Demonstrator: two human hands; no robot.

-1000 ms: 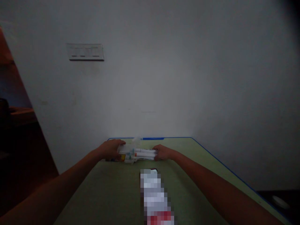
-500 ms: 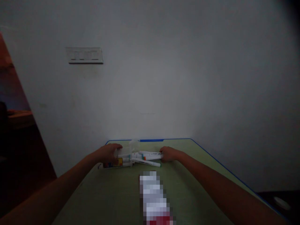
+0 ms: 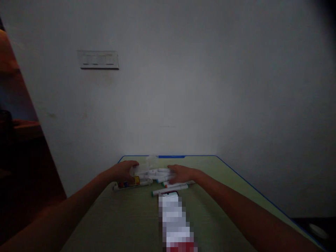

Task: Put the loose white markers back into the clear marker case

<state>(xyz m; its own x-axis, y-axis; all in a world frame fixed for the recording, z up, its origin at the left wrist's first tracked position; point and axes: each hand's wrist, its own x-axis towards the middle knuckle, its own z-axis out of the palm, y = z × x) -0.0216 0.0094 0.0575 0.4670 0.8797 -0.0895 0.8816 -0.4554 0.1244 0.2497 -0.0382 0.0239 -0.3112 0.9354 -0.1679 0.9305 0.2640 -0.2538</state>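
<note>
My left hand (image 3: 123, 172) grips a clear plastic case (image 3: 144, 182) with a yellow, red and blue label, lying on its side on the table. Its clear flap (image 3: 152, 161) stands up at the far side, and some white markers (image 3: 152, 172) stick out of its right end. Over loose markers just right of the case is my right hand (image 3: 181, 173), fingers stretched left and thumb apart; whether it touches them is hard to tell. Nearer to me, one white marker (image 3: 170, 189) with a green end lies crosswise beside others with orange, green and blue ends.
A phone-like object (image 3: 170, 194), mostly pixelated, lies at the near middle of the pale green table (image 3: 118, 220). The table has a blue edge (image 3: 172, 156) against a grey wall. A switch plate (image 3: 99, 60) is on the wall at upper left.
Markers that were bunched between the case and my right hand now lie loose on the table. My right hand has let go of their ends and moved left over them. My left hand stays on the case.
</note>
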